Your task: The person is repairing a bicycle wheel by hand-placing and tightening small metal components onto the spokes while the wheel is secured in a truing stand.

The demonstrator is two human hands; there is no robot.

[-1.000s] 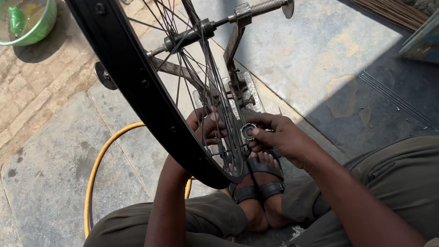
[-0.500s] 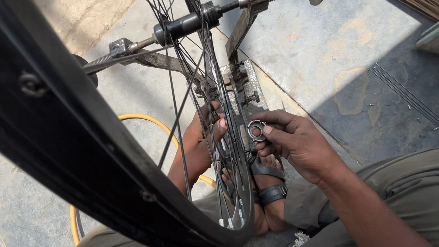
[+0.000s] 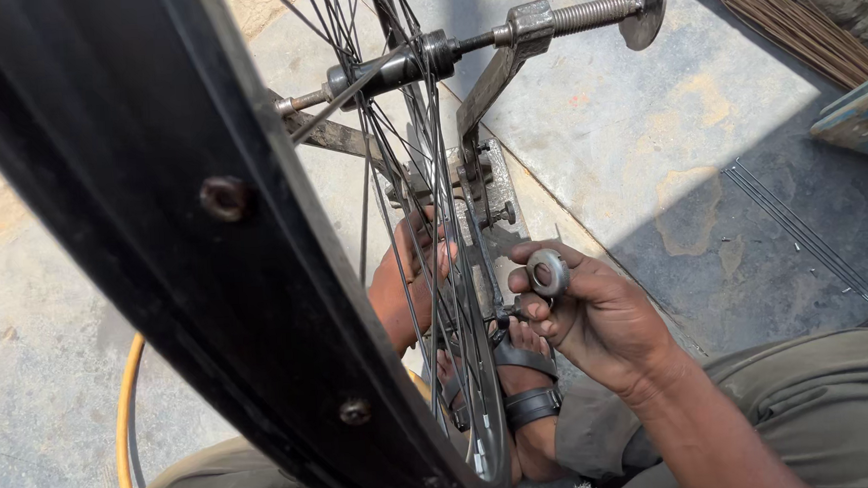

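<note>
Wheel: a black bicycle wheel rim [image 3: 209, 285] stands upright in a metal truing stand [image 3: 490, 92], its hub axle [image 3: 395, 70] clamped between the stand's arms, with a threaded screw and disc [image 3: 629, 6] at the far right end.
Carrier: the stand sits on a grey concrete floor [image 3: 627, 145]; the person sits at its near edge, with a sandalled foot [image 3: 521, 388] against the stand's base.
Right hand: the right hand [image 3: 596, 315] is closed around a small round spoke wrench [image 3: 548, 271], pinched between thumb and forefinger, at the lower part of the rim, on its right side.
Left hand: the left hand [image 3: 411, 275] lies behind the spokes [image 3: 433, 224] on the left side of the wheel, fingers curled about the spokes; what exactly it grips cannot be told through the wires.
Change: compared with half a second ago, the view sits closer and lower to the wheel, so the rim fills the left half of the picture. The right hand sits a little further right of the rim, with the wrench turned face-on to the camera.
Meaning: judged from this, the wrench appears lifted off the spoke nipple rather than engaged on it; one adjustment looks finished.
Surroundings: a yellow hose [image 3: 126, 419] curves along the floor at the near left; loose spare spokes [image 3: 799, 225] lie at the right, a bundle of thin sticks [image 3: 799, 27] in the far right corner.
</note>
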